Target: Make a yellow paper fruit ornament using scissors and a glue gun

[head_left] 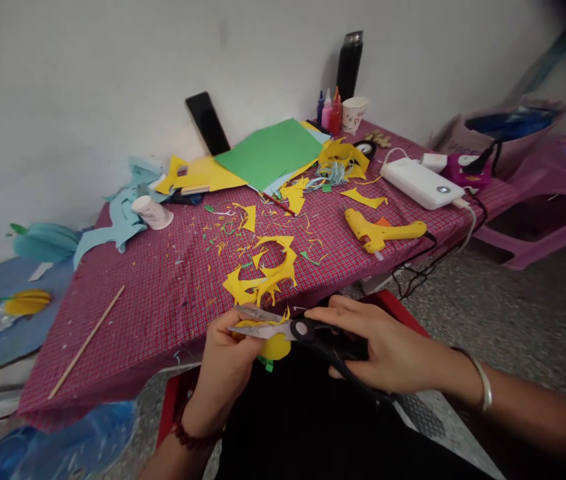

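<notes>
Black-handled scissors [303, 330] are gripped in my right hand [387, 347], their blades spread and pointing left. Pinched in my left hand [233, 357] is a yellow paper piece [277, 347], which lies around and below the blades. A small green bit [267, 364] hangs at its lower edge. The blade tips reach my left fingers, and part of the paper is hidden behind them. Just beyond my hands, curved yellow paper scraps [263, 277] lie on the red checked tablecloth [173, 287].
A yellow glue gun [383, 230] and a white power bank [420, 183] are at the right. Green paper [275, 153] lies at the back, near a leaning phone [207, 123]. A paper cup [153, 213] and a wooden stick [87, 341] are on the left.
</notes>
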A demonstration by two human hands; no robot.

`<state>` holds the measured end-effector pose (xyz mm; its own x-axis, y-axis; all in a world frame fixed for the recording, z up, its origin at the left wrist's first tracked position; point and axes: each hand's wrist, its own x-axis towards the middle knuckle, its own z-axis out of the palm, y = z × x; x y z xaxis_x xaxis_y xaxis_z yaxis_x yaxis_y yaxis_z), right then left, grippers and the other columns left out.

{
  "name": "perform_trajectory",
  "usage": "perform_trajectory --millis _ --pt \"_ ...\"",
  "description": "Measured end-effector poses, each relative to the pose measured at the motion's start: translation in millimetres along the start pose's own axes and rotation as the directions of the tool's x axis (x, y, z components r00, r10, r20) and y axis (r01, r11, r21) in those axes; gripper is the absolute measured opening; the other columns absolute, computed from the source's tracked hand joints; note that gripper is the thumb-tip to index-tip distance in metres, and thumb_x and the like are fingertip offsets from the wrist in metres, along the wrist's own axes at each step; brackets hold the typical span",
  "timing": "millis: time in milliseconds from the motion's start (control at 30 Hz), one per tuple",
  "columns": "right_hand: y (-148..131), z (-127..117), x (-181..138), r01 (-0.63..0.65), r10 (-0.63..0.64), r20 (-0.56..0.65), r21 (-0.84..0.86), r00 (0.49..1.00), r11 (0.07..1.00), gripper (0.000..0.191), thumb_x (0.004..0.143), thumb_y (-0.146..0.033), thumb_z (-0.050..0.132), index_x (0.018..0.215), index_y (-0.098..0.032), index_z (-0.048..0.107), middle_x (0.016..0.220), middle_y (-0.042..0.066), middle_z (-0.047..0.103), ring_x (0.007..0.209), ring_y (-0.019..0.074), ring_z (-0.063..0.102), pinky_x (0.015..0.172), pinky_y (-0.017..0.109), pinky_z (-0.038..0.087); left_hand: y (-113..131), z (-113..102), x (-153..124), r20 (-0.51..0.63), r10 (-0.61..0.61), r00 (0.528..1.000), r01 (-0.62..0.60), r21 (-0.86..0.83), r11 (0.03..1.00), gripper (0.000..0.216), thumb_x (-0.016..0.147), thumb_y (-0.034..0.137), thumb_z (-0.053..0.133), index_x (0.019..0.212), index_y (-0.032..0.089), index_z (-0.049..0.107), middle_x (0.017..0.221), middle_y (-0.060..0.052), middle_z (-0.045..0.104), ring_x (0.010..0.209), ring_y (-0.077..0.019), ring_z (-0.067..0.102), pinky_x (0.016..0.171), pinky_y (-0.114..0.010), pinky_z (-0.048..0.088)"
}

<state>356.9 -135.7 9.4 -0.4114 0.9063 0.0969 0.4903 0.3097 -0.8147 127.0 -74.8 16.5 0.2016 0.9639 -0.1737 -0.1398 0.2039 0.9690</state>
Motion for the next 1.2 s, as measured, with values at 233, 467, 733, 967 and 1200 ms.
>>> perform_trajectory --millis 233,467,733,967,1200 --pt "-1 -3 0 0.042 -0.042 -0.003 -0.024 0.999 0.999 0.060 0.084 -0.028 0.070 0.140 -0.025 0.049 0.108 0.008 0.060 0.095 0.0202 0.062 0.083 0.033 0.050 5 -7 0 0.066 -0.052 0.996 0.050 0.033 0.998 0.012 0.063 0.014 0.079 0.073 0.018 0.074 0.072 0.000 0.073 0.065 -0.0109 0.066 0.063 -0.018 0.052" --pt "3 -2 3 0.059 -0.059 -0.019 0.010 0.998 0.998 0.058 0.085 -0.029 0.069 0.140 -0.023 0.052 0.106 0.009 0.064 0.091 0.0195 0.064 0.079 0.031 0.051 6 -10 0 0.054 -0.103 0.993 0.100 0.056 0.993 0.016 0.063 0.019 0.082 0.076 0.018 0.073 0.073 -0.002 0.074 0.064 -0.0131 0.068 0.062 -0.021 0.055" --pt "17 -4 8 -0.088 0.101 -0.032 0.293 0.994 0.952 0.053 0.083 -0.036 0.072 0.132 -0.022 0.058 0.109 0.007 0.070 0.093 0.0198 0.066 0.078 0.030 0.052 18 -9 7 -0.001 -0.235 0.972 0.235 0.010 0.972 0.025 0.055 0.025 0.087 0.069 0.015 0.068 0.062 0.000 0.069 0.050 -0.0103 0.062 0.048 -0.019 0.051" --pt "21 -18 8 -0.085 0.070 0.069 0.240 0.995 0.967 0.065 0.078 -0.037 0.076 0.137 -0.023 0.050 0.129 0.009 0.060 0.113 0.0249 0.060 0.092 0.036 0.050 19 -19 10 0.130 -0.235 0.963 0.237 0.004 0.972 0.019 0.058 0.022 0.087 0.073 0.016 0.076 0.075 -0.003 0.074 0.066 -0.0118 0.068 0.063 -0.018 0.056" --pt "8 -20 5 -0.066 0.054 0.145 0.076 0.988 0.995 0.065 0.076 -0.034 0.076 0.136 -0.026 0.054 0.122 0.008 0.062 0.105 0.0241 0.062 0.088 0.034 0.050 1 -32 -9 0.117 -0.392 0.912 0.398 -0.025 0.917 0.024 0.059 0.025 0.087 0.077 0.016 0.075 0.070 -0.004 0.074 0.058 -0.0138 0.068 0.056 -0.022 0.057"
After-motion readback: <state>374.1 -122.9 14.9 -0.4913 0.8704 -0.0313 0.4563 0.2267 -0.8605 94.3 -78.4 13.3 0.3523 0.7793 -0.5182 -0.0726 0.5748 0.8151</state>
